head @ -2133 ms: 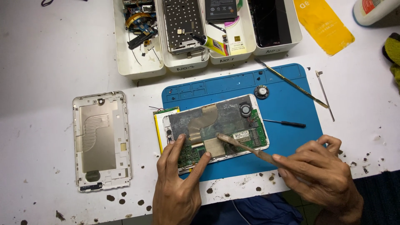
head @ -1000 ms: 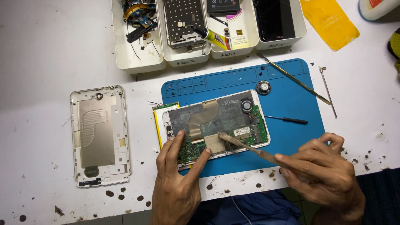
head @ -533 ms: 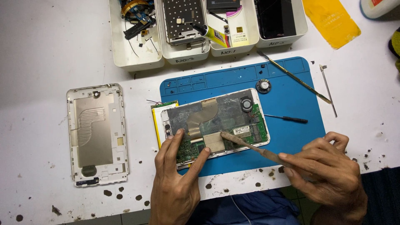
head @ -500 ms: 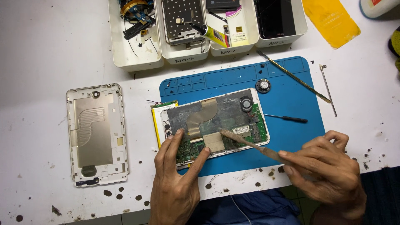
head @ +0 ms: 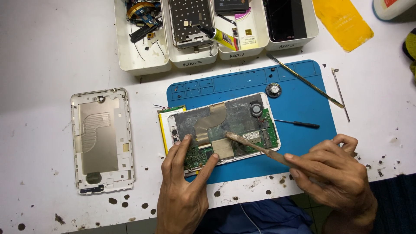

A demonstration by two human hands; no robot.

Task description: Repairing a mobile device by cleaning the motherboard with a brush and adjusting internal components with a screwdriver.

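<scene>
Tablet [head: 223, 130], opened with its circuit board and foil shielding laid bare, is set on a blue mat [head: 303, 82] in the middle of the white tabletop [head: 43, 52]. It is pinned at its lower left corner by the left hand [head: 184, 190], whose fingers are spread flat on the green board and closed on nothing. A thin worn tool [head: 255, 147] is gripped in the right hand [head: 336, 175], and its flat tip is laid on the beige tape patch near the tablet's centre. A yellow-edged battery [head: 167, 119] juts out from the tablet's left side. A small round speaker [head: 273, 90], a black screwdriver [head: 299, 124] and a long metal pry bar [head: 303, 80] are left on the mat, close to the tablet's right end. A pale metal back cover [head: 102, 138] is laid well apart to the left. White plastic trays [head: 143, 60] of parts are lined up behind the mat, and a yellow sheet [head: 344, 21] is seen beyond them. Dark specks are scattered over the tabletop's near edge.
</scene>
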